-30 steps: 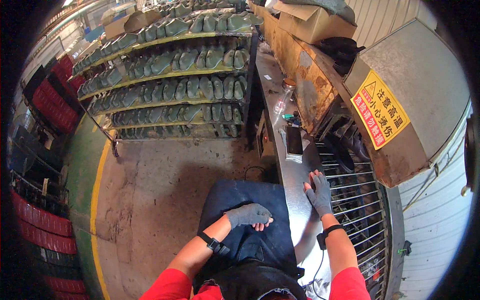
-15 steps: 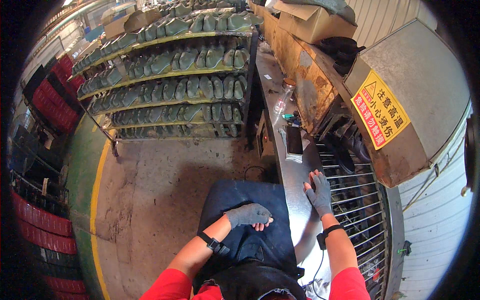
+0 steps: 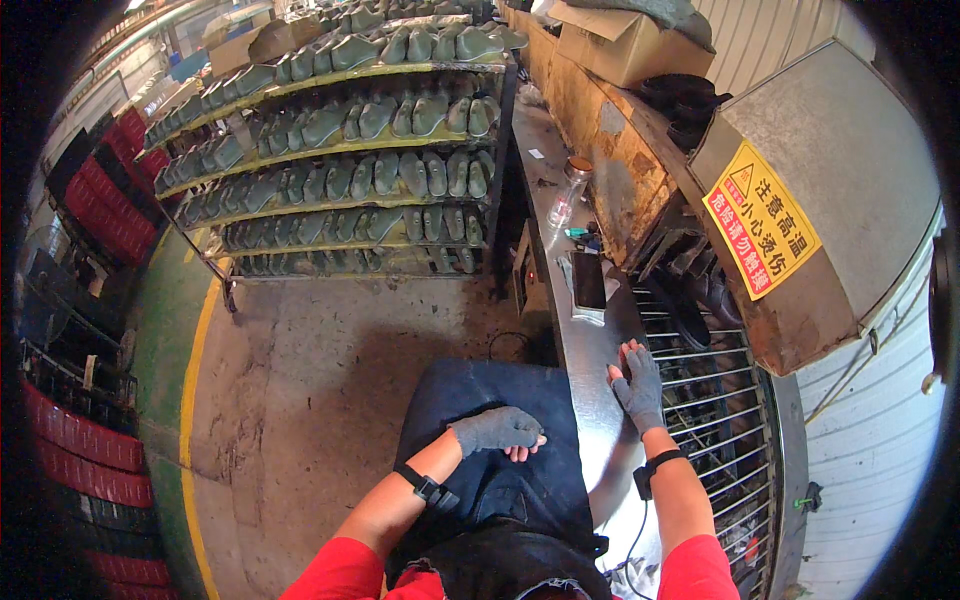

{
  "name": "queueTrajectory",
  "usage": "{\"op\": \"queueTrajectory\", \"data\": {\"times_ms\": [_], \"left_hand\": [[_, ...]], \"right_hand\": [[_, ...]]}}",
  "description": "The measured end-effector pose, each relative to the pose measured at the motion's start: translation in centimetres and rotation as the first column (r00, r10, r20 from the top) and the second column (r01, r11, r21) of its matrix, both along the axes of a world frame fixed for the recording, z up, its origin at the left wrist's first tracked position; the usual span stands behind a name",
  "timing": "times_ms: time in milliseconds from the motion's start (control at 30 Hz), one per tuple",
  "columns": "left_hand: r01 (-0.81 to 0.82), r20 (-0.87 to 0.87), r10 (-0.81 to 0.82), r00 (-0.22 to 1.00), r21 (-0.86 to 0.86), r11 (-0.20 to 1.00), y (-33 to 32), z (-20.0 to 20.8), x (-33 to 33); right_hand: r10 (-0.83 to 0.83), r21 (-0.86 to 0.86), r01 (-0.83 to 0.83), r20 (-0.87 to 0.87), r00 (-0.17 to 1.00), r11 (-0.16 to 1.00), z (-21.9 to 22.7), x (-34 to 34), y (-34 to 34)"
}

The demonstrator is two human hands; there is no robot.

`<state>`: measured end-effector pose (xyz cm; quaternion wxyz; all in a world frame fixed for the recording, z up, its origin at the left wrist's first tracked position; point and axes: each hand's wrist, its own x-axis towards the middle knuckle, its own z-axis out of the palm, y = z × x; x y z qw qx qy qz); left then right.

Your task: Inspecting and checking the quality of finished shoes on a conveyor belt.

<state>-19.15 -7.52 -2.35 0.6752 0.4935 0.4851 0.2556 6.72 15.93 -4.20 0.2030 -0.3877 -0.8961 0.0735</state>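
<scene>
My left hand [image 3: 498,431], in a grey fingerless glove, rests on my dark-clothed lap [image 3: 480,390]. Its fingers curl inward with nothing visible in them. On the metal tabletop [image 3: 597,385] to my right lies my right hand [image 3: 638,388], gloved the same way, fingers stretched out and apart, holding nothing. Beside it runs a rack of metal bars [image 3: 715,405]. Beyond that hand, a dark-screened phone [image 3: 588,280] lies on something pale on the tabletop. Black shoes [image 3: 683,308] sit at the far end of the bars, partly under a metal hood [image 3: 815,190].
A multi-tier rack [image 3: 340,200] full of grey-green shoe lasts stands ahead. A clear jar [image 3: 570,190] is on the table's far part, with a cardboard box [image 3: 625,45] above it. Red and black stacked items [image 3: 90,450] stand at left. A cable [image 3: 635,540] hangs by my right wrist.
</scene>
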Motion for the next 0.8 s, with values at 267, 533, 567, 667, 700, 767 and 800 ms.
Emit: {"op": "queueTrajectory", "data": {"times_ms": [267,533,567,667,700,767,800], "left_hand": [[-0.004,0.010,0.004,1.000,-0.001,1.000,-0.02,-0.05,-0.05],[0.006,-0.010,-0.006,1.000,0.009,1.000,0.05,-0.16,0.02],[0.006,-0.010,-0.006,1.000,0.009,1.000,0.05,-0.08,0.01],[0.010,-0.004,-0.010,1.000,0.000,1.000,0.01,0.00,-0.01],[0.005,-0.003,-0.005,1.000,-0.007,1.000,0.01,-0.05,0.01],[0.002,-0.001,-0.002,1.000,-0.014,1.000,0.01,0.01,0.03],[0.002,-0.003,-0.002,1.000,-0.010,1.000,0.01,0.14,0.01]], "right_hand": [[-0.009,-0.013,0.009,-0.002,1.000,1.000,-0.04,-0.07,0.00],[-0.012,-0.018,0.012,-0.002,1.000,1.000,0.57,-0.20,-0.27],[-0.011,-0.019,0.011,-0.006,1.000,1.000,0.55,-0.20,-0.26],[-0.019,-0.021,0.017,-0.097,0.995,1.000,0.22,-0.29,-0.34],[-0.019,-0.021,0.017,-0.097,0.995,1.000,0.07,-0.21,-0.26],[0.006,0.006,-0.006,-0.067,0.998,1.000,-0.09,-0.01,-0.07],[0.006,0.006,-0.005,-0.067,0.998,1.000,-0.16,0.04,-0.03]]}}
